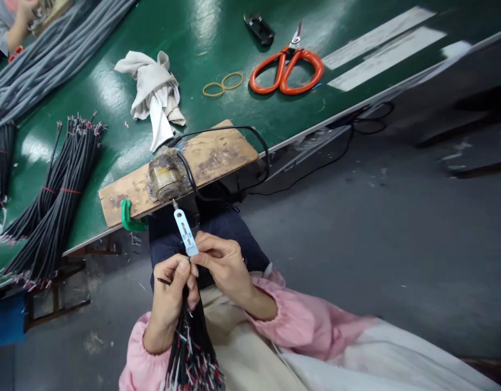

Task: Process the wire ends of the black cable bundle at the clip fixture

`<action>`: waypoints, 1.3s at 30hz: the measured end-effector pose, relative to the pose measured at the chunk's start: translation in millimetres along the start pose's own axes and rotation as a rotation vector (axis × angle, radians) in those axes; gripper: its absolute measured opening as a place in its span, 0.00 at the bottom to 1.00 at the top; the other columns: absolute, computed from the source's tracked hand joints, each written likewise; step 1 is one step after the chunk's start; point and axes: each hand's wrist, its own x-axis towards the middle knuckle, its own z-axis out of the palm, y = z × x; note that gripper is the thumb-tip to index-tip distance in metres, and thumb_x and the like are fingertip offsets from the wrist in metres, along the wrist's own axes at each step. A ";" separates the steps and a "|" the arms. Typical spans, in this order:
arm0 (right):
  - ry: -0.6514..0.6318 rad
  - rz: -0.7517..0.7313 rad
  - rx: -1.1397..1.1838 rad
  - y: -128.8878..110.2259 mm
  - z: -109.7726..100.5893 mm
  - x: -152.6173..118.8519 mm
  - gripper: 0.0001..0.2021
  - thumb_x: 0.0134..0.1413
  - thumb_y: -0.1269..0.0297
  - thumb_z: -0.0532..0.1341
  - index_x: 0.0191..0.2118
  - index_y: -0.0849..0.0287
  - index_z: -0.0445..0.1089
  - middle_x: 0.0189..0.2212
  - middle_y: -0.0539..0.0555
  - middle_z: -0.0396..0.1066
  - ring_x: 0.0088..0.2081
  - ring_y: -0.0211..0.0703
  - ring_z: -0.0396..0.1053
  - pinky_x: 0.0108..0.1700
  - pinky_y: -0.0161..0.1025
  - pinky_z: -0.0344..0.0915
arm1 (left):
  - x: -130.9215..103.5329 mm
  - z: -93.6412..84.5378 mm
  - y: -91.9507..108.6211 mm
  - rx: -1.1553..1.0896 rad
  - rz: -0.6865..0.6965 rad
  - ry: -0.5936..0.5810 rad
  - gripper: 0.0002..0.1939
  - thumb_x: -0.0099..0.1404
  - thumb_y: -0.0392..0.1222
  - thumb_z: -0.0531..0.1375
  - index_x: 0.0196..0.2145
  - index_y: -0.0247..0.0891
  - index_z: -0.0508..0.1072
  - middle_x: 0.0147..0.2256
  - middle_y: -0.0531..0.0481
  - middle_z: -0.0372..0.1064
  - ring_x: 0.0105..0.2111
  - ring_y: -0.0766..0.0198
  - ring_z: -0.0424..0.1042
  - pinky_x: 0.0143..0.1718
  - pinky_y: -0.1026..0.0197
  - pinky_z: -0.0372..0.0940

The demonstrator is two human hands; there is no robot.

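Note:
A thin black cable (164, 281) is pinched in my left hand (173, 285), its fingers closed. My right hand (224, 266) is closed too, thumb and forefinger pinching where a short dark bit of cable shows, right at the lower end of a light blue flat tool (185, 232). The tool's metal tip points up at a lumpy, tape-wrapped piece with yellow mesh (168, 172), fixed on a wooden board (221, 149). Below my hands, a bundle of black cables (193, 347) with red and white wire ends hangs over my lap. My fingers hide the pinched cable end.
A green clamp (130, 217) grips the board at the table edge. On the green table (107, 98) lie tied black cable bundles (67, 201), grey cables (67, 51), a white cloth (152, 89), rubber bands (223, 85) and orange-handled scissors (286, 70). Another person's hand (24, 19) shows top left.

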 end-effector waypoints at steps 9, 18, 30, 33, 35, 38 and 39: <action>0.020 -0.492 -0.356 -6.5 -3.6 2.5 0.07 0.56 0.71 0.64 0.28 0.57 0.74 0.23 0.52 0.71 0.28 0.42 0.67 0.32 0.41 0.66 | -2.9 1.4 4.3 -0.015 -0.050 -0.047 0.28 0.60 0.62 0.64 0.18 0.38 0.59 0.11 0.64 0.47 0.07 0.79 0.44 0.07 0.74 0.43; -0.538 0.334 0.289 -17.3 -13.8 12.6 0.19 0.58 0.51 0.65 0.27 0.61 0.64 0.24 0.45 0.55 0.25 0.32 0.54 0.28 0.32 0.55 | -4.1 -7.6 25.7 0.120 -0.019 0.003 0.23 0.48 0.56 0.72 0.19 0.30 0.77 0.17 0.52 0.64 0.08 0.81 0.49 0.09 0.72 0.41; -0.382 0.417 0.269 -33.4 13.2 61.3 0.27 0.41 0.38 0.69 0.22 0.63 0.71 0.18 0.48 0.63 0.21 0.31 0.57 0.22 0.32 0.51 | -12.9 -3.9 22.4 0.063 0.195 0.067 0.16 0.55 0.51 0.70 0.24 0.34 0.81 0.16 0.55 0.62 0.07 0.83 0.45 0.07 0.74 0.40; -0.374 0.453 0.384 -30.4 17.4 58.1 0.27 0.42 0.39 0.69 0.22 0.63 0.71 0.19 0.48 0.65 0.20 0.31 0.58 0.21 0.31 0.54 | -7.2 -2.2 21.5 0.066 0.189 0.098 0.16 0.55 0.52 0.70 0.24 0.33 0.81 0.16 0.54 0.63 0.07 0.82 0.46 0.07 0.74 0.42; -0.378 0.497 0.438 -28.5 18.0 55.2 0.26 0.42 0.39 0.69 0.24 0.63 0.72 0.19 0.48 0.66 0.20 0.31 0.58 0.21 0.31 0.56 | -4.3 -1.0 20.4 0.061 0.184 0.123 0.17 0.54 0.52 0.71 0.23 0.33 0.80 0.15 0.55 0.63 0.06 0.81 0.47 0.07 0.74 0.43; -0.378 0.562 0.495 -26.3 17.6 51.4 0.26 0.42 0.40 0.70 0.27 0.64 0.74 0.20 0.49 0.67 0.20 0.30 0.60 0.22 0.30 0.57 | -2.9 0.6 18.3 0.038 0.163 0.139 0.17 0.54 0.51 0.71 0.22 0.33 0.78 0.12 0.55 0.62 0.06 0.81 0.47 0.07 0.75 0.43; -0.378 0.584 0.505 -25.2 17.0 50.5 0.26 0.42 0.40 0.70 0.27 0.64 0.75 0.20 0.49 0.67 0.20 0.31 0.61 0.22 0.30 0.58 | -3.1 1.1 17.9 0.028 0.153 0.138 0.17 0.54 0.51 0.71 0.22 0.33 0.78 0.12 0.56 0.61 0.06 0.81 0.47 0.07 0.75 0.43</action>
